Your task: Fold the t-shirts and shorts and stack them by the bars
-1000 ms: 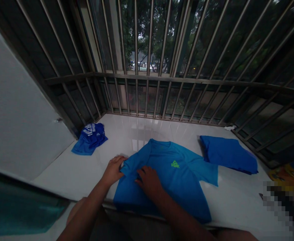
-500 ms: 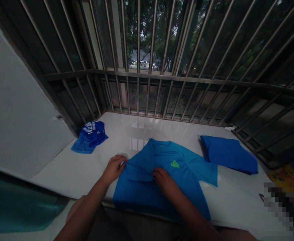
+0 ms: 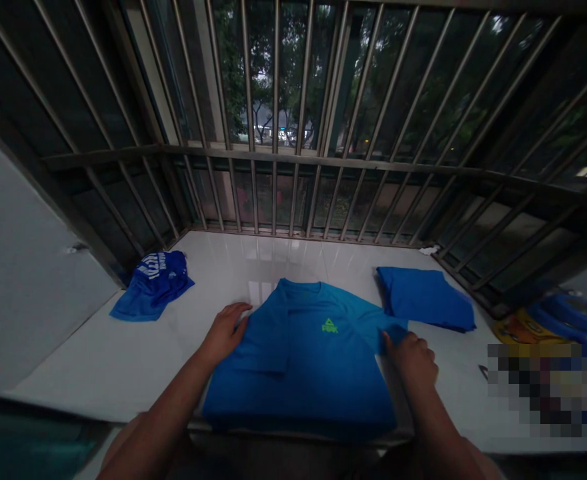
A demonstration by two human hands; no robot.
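Note:
A blue T-shirt (image 3: 323, 373) with a small green chest logo lies front up on the white ledge, its collar toward the window. Its left side is folded inward, the sleeve lying flat across the front. My left hand (image 3: 227, 331) rests at that folded edge, fingers and thumb apart, with no cloth visibly pinched. On the other side, my right hand (image 3: 413, 357) has its fingers closed on the right sleeve (image 3: 383, 327); part of the sleeve is hidden under the hand.
A crumpled blue garment with white lettering (image 3: 153, 280) lies at the left. Folded blue cloth (image 3: 426, 300) sits at the back right, close to the right sleeve. Metal window bars (image 3: 273, 160) line the ledge's back. A yellow and blue item (image 3: 533, 327) stands at the far right.
My right hand has left the folded left sleeve and moved right to grasp the right sleeve. The left sleeve now lies flat, my left hand's grip on its edge loosened. The view has shifted slightly.

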